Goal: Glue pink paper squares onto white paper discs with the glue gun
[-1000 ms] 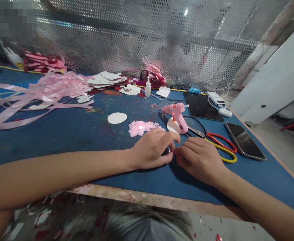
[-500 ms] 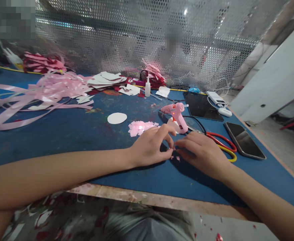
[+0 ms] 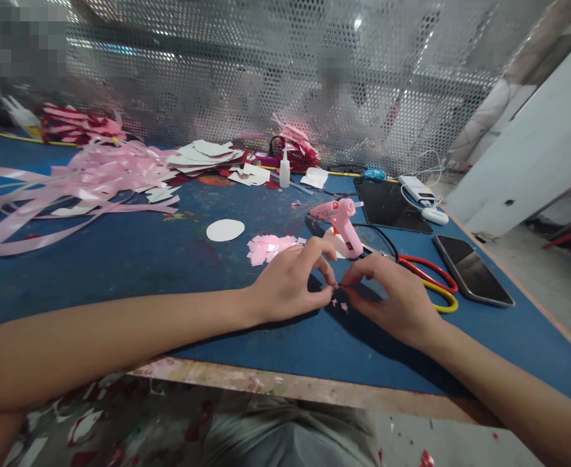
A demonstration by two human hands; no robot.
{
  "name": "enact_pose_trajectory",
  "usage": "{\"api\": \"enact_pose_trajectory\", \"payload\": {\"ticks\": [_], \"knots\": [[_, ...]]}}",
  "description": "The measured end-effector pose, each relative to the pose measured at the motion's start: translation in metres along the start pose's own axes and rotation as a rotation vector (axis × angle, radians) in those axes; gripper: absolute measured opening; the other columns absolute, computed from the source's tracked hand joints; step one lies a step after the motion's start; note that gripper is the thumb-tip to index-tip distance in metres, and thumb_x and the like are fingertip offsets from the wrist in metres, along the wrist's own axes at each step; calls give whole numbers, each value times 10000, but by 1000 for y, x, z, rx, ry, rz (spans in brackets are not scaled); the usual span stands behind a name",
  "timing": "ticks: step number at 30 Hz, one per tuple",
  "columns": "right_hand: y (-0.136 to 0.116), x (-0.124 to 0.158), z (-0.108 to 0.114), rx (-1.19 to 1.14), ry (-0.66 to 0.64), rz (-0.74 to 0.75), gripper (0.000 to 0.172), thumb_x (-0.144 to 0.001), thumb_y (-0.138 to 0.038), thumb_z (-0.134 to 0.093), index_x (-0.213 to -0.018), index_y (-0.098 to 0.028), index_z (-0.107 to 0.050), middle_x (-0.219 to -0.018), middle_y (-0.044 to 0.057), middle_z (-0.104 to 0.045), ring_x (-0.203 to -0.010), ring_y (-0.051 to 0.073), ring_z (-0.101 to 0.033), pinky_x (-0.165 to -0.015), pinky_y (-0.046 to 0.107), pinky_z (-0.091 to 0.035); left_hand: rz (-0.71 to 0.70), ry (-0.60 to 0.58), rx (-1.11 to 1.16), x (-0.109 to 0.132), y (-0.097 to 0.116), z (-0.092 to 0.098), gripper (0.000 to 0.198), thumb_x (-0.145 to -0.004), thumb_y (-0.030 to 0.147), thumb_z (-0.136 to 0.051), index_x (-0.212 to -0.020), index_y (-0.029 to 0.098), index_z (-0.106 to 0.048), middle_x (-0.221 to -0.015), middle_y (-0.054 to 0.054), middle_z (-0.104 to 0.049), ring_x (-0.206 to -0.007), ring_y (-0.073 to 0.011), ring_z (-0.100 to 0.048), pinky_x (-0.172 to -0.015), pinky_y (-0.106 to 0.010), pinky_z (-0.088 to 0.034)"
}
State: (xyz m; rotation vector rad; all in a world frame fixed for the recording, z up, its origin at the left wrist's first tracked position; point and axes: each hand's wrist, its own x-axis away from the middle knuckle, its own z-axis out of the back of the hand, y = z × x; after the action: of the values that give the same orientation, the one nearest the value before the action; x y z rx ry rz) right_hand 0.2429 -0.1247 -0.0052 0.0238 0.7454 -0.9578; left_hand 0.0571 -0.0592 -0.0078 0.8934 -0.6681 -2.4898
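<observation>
My left hand (image 3: 292, 282) pinches a small pink ribbon piece (image 3: 335, 285) between thumb and fingertips. Just to the right, the thumb and fingertips of my right hand (image 3: 397, 298) come close together at that piece; what they hold, if anything, is too small to make out. Two tiny folded pink pieces (image 3: 344, 307) lie on the blue tabletop below the fingertips. A pile of cut pink ribbon squares (image 3: 270, 248) sits behind my left hand. Beyond both hands stands a pink hot glue gun (image 3: 344, 227), a white disc partly hidden beneath it.
A white oval disc (image 3: 225, 230) lies left of the squares. Scissors (image 3: 429, 275) with red and yellow handles and a phone (image 3: 473, 269) are at right. Behind are pink ribbons (image 3: 120, 170), white paper pieces (image 3: 202, 157), a small bottle (image 3: 284, 172) and a dark panel (image 3: 390, 204).
My right hand's fingers have drawn slightly away from the left fingertips and curled more. The left hand keeps its pinch on the ribbon piece. The whole view has shifted a little.
</observation>
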Motion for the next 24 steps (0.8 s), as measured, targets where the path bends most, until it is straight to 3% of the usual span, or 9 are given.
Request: {"api": "enact_pose_trajectory", "payload": {"ticks": [24], "knots": [[0, 1, -2, 28, -58, 61, 166, -747, -83, -552, -851, -211, -530, -759, 9, -637, -698, 145, -579, -634, 265, -440, -59, 5, -38, 1, 1, -1, 374, -676, 111, -570, -970, 220, -365, -760, 47, -667, -722, -137, -651, -767, -299, -433]]}}
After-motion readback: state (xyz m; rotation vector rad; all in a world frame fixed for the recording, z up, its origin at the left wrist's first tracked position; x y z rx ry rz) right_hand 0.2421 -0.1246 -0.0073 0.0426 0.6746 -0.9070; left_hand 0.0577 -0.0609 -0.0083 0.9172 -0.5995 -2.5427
